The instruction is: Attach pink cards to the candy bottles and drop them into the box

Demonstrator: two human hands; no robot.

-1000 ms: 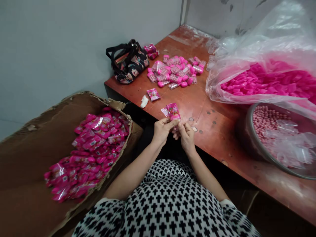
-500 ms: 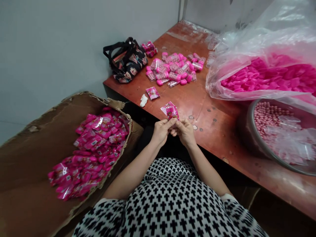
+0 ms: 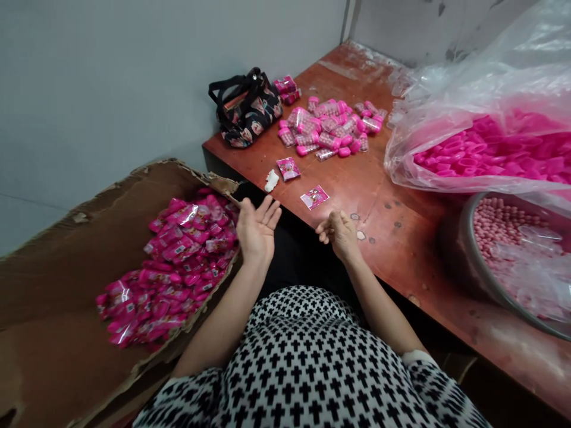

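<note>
My left hand (image 3: 259, 232) is raised beside the rim of the cardboard box, palm up and fingers apart, holding nothing. My right hand (image 3: 341, 235) is at the table's front edge, its thumb pressed to curled fingers; anything in that pinch is hidden. Just beyond it, a flat pink printed packet (image 3: 314, 197) lies on the table. Farther left lie a second pink packet (image 3: 288, 169) and a small white lump (image 3: 271, 180). Many glossy pink packets (image 3: 178, 255) fill part of the cardboard box (image 3: 57, 285) at my left.
Pink-capped clear bottles of beads (image 3: 330, 128) are heaped on the reddish table (image 3: 375, 208). Behind them stand a floral handbag (image 3: 250, 110) and more pink packets (image 3: 288, 89). A plastic bag of pink caps (image 3: 495, 148) and a basin (image 3: 473, 255) of beads are at right.
My hands have parted: the left moved left toward the box and opened. The packet held between them is out of my left hand. The view has turned slightly left.
</note>
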